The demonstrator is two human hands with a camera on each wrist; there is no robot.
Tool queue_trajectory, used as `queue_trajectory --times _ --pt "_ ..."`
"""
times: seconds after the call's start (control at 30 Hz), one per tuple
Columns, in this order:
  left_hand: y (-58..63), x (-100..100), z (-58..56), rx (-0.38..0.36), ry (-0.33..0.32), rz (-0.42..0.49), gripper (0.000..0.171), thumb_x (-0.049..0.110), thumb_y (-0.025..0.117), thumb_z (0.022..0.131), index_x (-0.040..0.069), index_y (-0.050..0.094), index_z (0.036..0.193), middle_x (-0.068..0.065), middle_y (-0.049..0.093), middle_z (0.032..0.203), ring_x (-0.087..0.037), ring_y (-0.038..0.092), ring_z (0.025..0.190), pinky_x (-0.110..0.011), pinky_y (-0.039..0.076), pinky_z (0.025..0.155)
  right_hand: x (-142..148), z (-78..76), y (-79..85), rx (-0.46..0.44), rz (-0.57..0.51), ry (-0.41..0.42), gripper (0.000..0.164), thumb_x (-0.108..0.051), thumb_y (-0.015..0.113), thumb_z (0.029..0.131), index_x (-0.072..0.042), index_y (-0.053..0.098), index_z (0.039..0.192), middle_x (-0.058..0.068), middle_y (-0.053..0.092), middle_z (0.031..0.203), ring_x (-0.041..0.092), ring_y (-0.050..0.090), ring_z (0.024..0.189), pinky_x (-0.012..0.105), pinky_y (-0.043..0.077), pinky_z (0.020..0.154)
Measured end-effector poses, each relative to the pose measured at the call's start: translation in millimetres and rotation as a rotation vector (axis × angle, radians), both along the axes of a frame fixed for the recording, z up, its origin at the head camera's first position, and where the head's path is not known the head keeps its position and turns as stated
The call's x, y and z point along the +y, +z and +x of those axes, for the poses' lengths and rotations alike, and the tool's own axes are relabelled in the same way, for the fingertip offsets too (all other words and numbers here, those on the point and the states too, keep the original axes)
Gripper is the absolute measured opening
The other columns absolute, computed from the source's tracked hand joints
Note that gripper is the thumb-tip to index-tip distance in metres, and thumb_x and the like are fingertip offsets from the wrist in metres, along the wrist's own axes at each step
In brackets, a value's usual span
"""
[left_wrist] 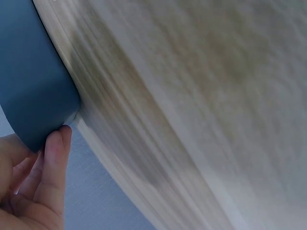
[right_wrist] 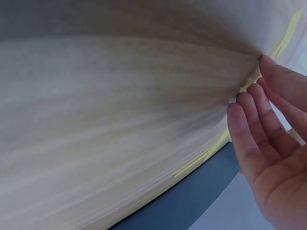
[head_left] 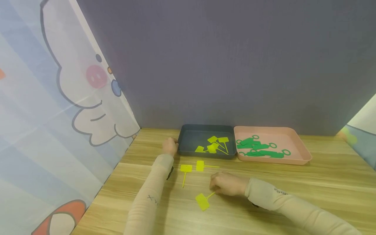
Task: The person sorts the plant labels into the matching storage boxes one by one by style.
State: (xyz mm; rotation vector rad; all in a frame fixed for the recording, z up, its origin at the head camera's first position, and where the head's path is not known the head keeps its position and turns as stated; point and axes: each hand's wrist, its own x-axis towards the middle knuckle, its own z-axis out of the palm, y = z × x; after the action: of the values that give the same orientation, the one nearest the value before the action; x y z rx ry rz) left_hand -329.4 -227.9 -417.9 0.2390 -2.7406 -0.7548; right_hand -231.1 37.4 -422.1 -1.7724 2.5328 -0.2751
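My left hand point(head_left: 170, 146) grips the left side of a dark blue-grey tray point(head_left: 183, 140), thumb and fingers on its rim at the corner in the left wrist view. Several yellow plant labels point(head_left: 212, 148) lie in that tray. On the table in front of it are two more yellow labels, one with its stem pointing toward me point(head_left: 186, 168) and one lying sideways point(head_left: 200, 165). Nearer to me, my right hand point(head_left: 227, 183) pinches the stem of a third yellow plant label point(head_left: 202, 201), whose flat head lies close over the wood.
A pink tray point(head_left: 293, 143) stands against the dark tray's right side, holding several green tags with ring ends point(head_left: 254, 145). Behind both trays rises a grey panel point(head_left: 229, 65). A printed cloth point(head_left: 35, 130) hangs along the left of the wooden table point(head_left: 332, 163).
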Motion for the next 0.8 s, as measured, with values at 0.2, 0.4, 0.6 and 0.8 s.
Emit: queue_trajectory --times 0.2,0.4,0.6,0.8 --pt "0.9 0.1 0.6 0.0 0.001 -0.01 0.019 0.007 0.061 0.086 0.002 0.069 0.102 -0.014 0.068 0.104 -0.031 0.063 0.098 -0.039 0.052 0.086 0.9 1.9 0.1 0.006 -0.022 0.039 0.016 -0.006 0.071 0.073 -0.016 0.062 0.066 -0.008 0.055 0.069 -0.002 0.043 0.065 0.009 0.039 0.061" --pt "0.7 0.0 1.2 -0.005 0.006 0.002 0.019 0.007 0.061 0.086 0.002 0.069 0.102 -0.014 0.068 0.104 -0.031 0.063 0.099 -0.039 0.051 0.087 1.1 4.1 -0.2 -0.009 -0.037 0.043 0.012 -0.004 0.071 0.073 -0.015 0.067 0.071 -0.009 0.061 0.074 -0.001 0.052 0.071 0.011 0.044 0.067" --pt "0.3 0.1 1.6 -0.003 0.008 -0.017 0.019 0.008 0.061 0.085 0.002 0.07 0.101 -0.014 0.068 0.103 -0.031 0.063 0.098 -0.04 0.051 0.086 1.8 5.6 -2.1 0.003 -0.051 0.02 0.012 -0.004 0.07 0.074 -0.016 0.069 0.073 -0.009 0.063 0.075 -0.001 0.055 0.072 0.012 0.046 0.068" --pt "0.3 0.2 1.3 0.005 0.006 -0.016 0.019 0.008 0.061 0.085 0.002 0.069 0.102 -0.014 0.068 0.104 -0.031 0.063 0.099 -0.039 0.051 0.087 1.9 5.6 -3.8 0.07 -0.074 0.043 0.013 -0.006 0.069 0.075 -0.017 0.068 0.07 -0.01 0.061 0.071 -0.001 0.054 0.069 0.011 0.045 0.065"
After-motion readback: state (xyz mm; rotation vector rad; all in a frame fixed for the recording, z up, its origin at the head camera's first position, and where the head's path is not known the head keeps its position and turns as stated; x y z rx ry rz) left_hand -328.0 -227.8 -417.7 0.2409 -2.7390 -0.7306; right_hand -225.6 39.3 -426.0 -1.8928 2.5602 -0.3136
